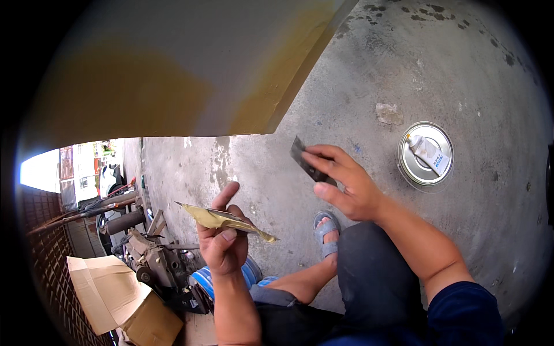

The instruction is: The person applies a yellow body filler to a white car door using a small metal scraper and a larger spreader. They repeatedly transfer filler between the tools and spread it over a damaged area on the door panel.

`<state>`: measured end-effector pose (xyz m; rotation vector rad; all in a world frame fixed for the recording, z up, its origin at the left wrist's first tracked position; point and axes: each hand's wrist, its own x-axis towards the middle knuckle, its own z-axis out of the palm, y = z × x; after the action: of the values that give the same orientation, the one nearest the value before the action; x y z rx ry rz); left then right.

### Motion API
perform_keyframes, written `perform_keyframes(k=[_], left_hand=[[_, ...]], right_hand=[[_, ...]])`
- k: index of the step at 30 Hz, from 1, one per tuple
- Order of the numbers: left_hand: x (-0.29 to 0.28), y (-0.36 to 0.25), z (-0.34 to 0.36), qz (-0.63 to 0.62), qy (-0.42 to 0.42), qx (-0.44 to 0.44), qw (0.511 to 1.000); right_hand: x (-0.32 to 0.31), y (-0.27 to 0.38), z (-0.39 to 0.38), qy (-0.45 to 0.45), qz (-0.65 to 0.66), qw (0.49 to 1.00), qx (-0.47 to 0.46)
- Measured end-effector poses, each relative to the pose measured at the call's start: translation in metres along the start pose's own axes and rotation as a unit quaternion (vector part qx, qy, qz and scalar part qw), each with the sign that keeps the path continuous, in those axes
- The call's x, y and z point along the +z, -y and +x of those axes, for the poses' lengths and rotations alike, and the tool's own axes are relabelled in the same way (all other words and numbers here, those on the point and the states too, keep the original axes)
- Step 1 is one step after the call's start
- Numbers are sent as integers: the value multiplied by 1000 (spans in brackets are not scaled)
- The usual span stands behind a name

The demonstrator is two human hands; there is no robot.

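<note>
My left hand (228,236) grips a thin flat putty blade (245,226) carrying a mound of yellowish paste (205,216); one finger points up past it. My right hand (337,184) is closed on a dark, flat spreader (301,157), held a short way to the right of the paste and higher in the picture. Above both hands, neither touching it, is a large panel (167,63) in grey with yellow-brown patches and a straight lower edge. A round metal tin (412,164) sits on the floor to the right, a white tube (430,153) lying on its lid.
Concrete floor (473,219) surrounds my sandalled foot (324,233). At lower left are an open cardboard box (150,323), dark greasy machine parts (144,256), long metal bars (86,212) and a blue striped item (205,279). A brown brick-like wall (43,248) runs along the left.
</note>
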<state>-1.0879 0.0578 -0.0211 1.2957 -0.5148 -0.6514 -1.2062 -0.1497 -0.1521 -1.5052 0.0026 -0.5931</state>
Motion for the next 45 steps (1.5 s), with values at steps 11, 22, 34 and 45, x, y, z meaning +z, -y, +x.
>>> perform_keyframes(k=[11,22,34,45], left_hand=[[53,-1,-29,-144,-86,34,985],[13,-36,-38,-194,-128,108,967],[1,-34,-43,-223,-127,106,961],[22,-32,-34,-227,-151,67,960]], right_hand=[[3,20,-21,151,-57,982,-97],[27,81,73,-182,-327,904,-206],[60,84,119,-249,-379,855,-253],[38,90,51,-84,-204,969,-112]])
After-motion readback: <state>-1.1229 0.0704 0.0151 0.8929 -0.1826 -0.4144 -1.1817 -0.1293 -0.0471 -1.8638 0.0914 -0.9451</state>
